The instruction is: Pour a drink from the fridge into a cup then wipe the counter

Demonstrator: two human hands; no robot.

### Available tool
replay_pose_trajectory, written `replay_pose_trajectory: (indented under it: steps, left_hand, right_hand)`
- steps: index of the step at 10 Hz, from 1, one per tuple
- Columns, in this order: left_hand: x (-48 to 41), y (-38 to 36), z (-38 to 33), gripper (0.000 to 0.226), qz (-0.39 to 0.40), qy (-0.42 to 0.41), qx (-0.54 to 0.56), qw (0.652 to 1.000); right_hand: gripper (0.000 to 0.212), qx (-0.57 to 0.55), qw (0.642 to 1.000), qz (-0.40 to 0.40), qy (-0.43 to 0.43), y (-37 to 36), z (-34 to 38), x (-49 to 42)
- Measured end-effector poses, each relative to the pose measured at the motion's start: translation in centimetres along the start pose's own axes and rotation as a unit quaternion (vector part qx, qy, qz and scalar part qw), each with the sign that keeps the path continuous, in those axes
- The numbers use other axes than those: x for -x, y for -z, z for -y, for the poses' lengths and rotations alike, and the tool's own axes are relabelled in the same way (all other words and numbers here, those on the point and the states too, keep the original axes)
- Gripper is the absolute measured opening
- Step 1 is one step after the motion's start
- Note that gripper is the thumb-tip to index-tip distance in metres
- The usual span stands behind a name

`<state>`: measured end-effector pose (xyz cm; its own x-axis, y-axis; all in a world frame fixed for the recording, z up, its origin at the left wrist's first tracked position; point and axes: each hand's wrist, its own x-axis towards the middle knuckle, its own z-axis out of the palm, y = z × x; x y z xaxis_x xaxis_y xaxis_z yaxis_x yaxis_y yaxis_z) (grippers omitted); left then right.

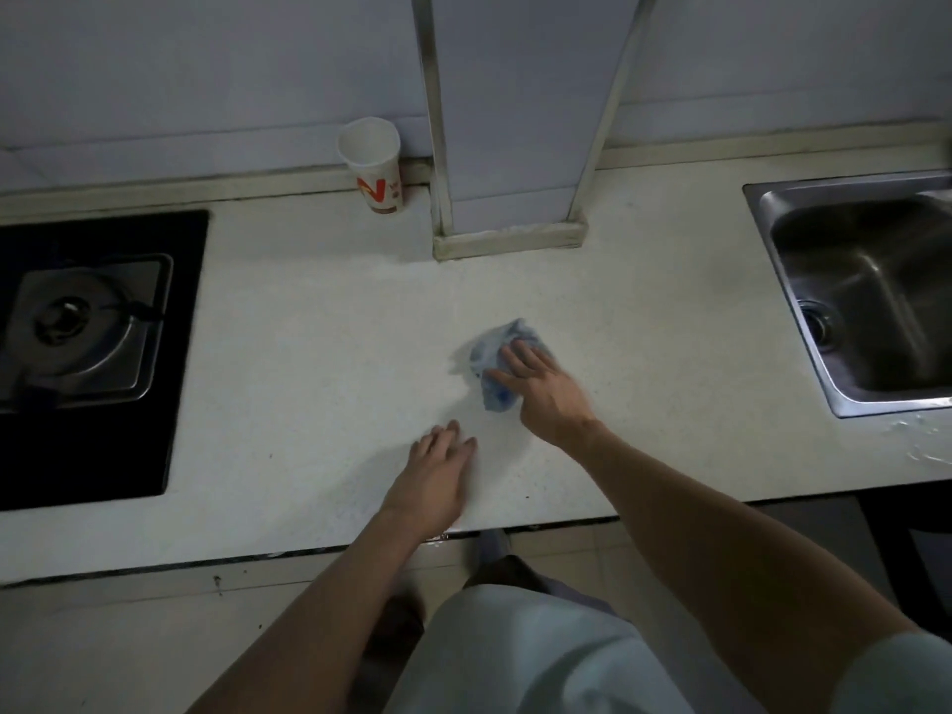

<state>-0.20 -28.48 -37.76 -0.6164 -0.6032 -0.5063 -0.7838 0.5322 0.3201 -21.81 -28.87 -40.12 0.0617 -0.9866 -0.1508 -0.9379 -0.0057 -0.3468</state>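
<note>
While my right hand [541, 386] presses flat, fingers spread, on the crumpled blue cloth [497, 365] mid-counter [319, 353], it hides the cloth's near half; my left hand [435, 476] rests fingers together nearby. Paper cup [372, 164] stands far left, its contents unseen.

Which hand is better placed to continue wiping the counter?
The right hand: it presses flat on the blue cloth at mid-counter. The left hand rests bare near the front edge, holding nothing.
</note>
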Motion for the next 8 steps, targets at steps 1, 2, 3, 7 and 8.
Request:
replay_pose_trajectory:
  steps: [1,2,3,7,8]
  left_hand:
    - [0.0,0.1,0.1,0.068,0.016,0.007,0.016,1.0]
    - [0.0,0.1,0.0,0.067,0.027,0.016,0.016,0.999]
    - [-0.1,0.4,-0.5,0.063,0.029,0.025,0.025,0.999]
    - [4.3,0.5,0.0,0.04,0.065,0.008,-0.022,0.998]
    - [5.2,2.5,0.9,0.031,0.065,0.01,-0.041,0.997]
  right_hand:
    - [0.047,0.017,0.997,-0.063,-0.046,-0.3,-3.8,4.0]
    - [0.05,0.046,0.991,-0.083,-0.096,-0.5,-6.4,8.0]
    - [0.055,0.065,0.985,-0.074,-0.141,-0.6,-6.7,9.9]
    - [0.028,-0.008,0.948,0.057,-0.314,5.6,-1.8,8.7]
    - [0.027,-0.021,0.94,0.072,-0.332,8.3,1.5,8.6]
